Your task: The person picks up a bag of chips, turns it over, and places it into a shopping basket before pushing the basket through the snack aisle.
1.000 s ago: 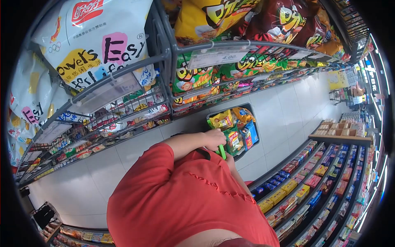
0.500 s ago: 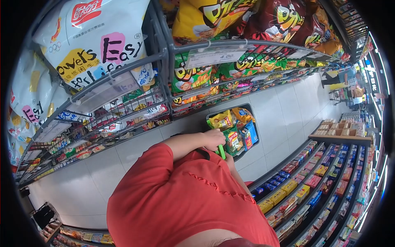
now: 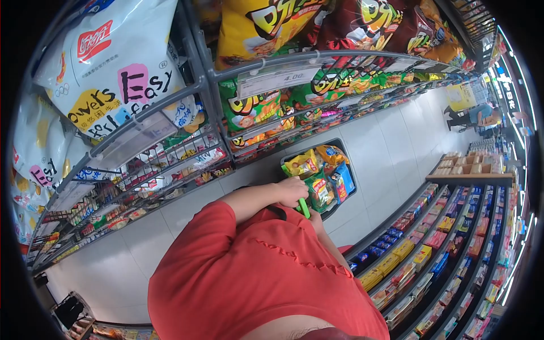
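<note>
A bright green bar handle (image 3: 304, 208) runs between my two hands, close to my red shirt. My left hand (image 3: 291, 191) is closed around its far end. My right hand (image 3: 315, 217) is closed at the near end, its fingers partly hidden. Just beyond the hands stands a dark shopping basket (image 3: 347, 207). Inside it lie a yellow snack bag (image 3: 303, 164), an orange snack bag (image 3: 331, 154), a green chip bag (image 3: 321, 191) and a blue packet (image 3: 342, 182).
Wire shelves along the left hold large white snack bags (image 3: 122, 79), yellow bags (image 3: 263, 31) and green bags (image 3: 252, 110). Tiered racks of small boxed goods (image 3: 396, 255) line the right. A person (image 3: 479, 116) stands farther down the tiled aisle (image 3: 391, 153).
The left-hand shelves have shifted slightly left in view. The person down the aisle shows more fully. Both hands stay on the handle, and the basket's contents look the same.
</note>
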### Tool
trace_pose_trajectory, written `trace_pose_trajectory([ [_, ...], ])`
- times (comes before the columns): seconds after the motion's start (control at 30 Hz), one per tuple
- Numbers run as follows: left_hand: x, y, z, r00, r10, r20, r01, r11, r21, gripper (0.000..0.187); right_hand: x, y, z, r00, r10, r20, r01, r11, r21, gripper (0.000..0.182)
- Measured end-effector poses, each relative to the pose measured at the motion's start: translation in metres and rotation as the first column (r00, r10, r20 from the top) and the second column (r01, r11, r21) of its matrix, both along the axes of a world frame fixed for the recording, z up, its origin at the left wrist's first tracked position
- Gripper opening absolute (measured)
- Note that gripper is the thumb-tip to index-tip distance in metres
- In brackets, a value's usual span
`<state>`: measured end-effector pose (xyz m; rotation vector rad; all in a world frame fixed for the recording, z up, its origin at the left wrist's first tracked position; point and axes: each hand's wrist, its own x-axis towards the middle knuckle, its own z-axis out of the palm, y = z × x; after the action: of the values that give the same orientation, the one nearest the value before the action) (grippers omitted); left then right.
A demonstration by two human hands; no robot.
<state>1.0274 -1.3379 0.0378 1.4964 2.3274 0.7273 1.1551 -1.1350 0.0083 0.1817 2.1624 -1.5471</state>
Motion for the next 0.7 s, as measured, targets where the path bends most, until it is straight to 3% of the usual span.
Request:
trace_pose_trajectory([
  [0.7,0.000,-0.002,-0.002,1.000,0.000,0.007,0.000,0.999,0.035,0.016,0.000,0.003,-0.012,0.996,-0.032,0.087,0.040,0.995,-0.093,0.031],
])
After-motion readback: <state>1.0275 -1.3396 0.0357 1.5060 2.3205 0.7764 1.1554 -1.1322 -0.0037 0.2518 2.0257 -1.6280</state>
